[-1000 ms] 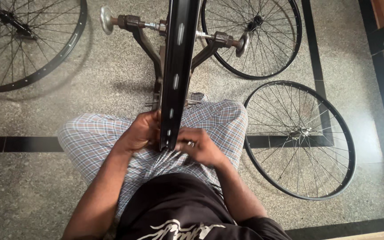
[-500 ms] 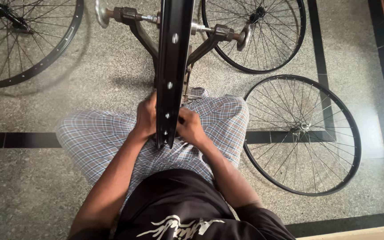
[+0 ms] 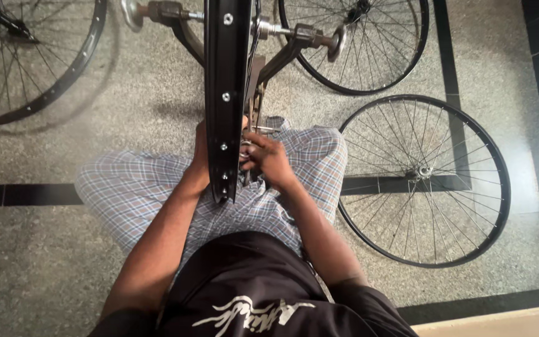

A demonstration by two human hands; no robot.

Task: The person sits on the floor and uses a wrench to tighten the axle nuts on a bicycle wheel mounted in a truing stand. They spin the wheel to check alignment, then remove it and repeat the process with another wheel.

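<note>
A black bicycle rim stands edge-on in a metal truing stand between my knees. My left hand lies against the rim's left side, mostly hidden behind it. My right hand is closed around a small metal tool at the spokes on the rim's right side. I sit on the floor in checked trousers and a black shirt.
Three spoked wheels lie flat on the speckled stone floor: one at far left, one behind the stand, one to my right. Black inlay stripes cross the floor. A pale ledge runs at bottom right.
Both hands have moved up along the rim, away from my lap. My right hand has shifted to the spokes on the rim's right side. The view has tilted slightly downward.
</note>
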